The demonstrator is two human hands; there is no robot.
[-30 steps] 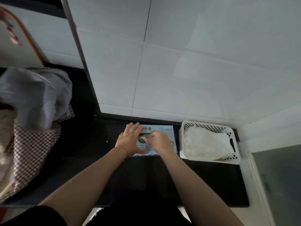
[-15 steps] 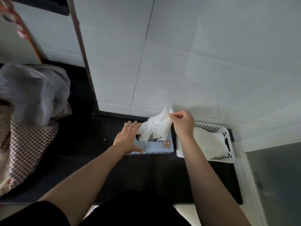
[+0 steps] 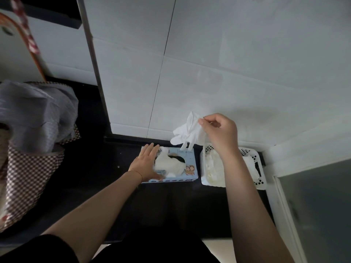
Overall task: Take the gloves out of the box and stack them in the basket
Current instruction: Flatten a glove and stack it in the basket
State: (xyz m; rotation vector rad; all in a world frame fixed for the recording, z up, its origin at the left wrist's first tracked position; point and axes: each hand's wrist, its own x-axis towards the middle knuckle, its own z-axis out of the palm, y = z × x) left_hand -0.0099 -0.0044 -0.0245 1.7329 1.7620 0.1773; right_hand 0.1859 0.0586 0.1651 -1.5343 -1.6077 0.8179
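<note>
Nearest, the left hand (image 3: 147,162) lies flat with straight fingers on the light-blue cardboard box (image 3: 187,166), steadying it; crumpled white gloves bulge from its oval opening just beside the fingers. Below the right wrist sits the perforated white plastic basket (image 3: 261,168), holding what looks like a soft glove pile. Farther up, the right hand (image 3: 221,132) pinches a glove (image 3: 187,131) by its cuff; it hangs limp, thin, feather-light, probably slippery.

The box (image 3: 188,168) stands on the counter (image 3: 171,205), and the basket (image 3: 260,168) is just right of it. A bag (image 3: 28,158) is far left.
</note>
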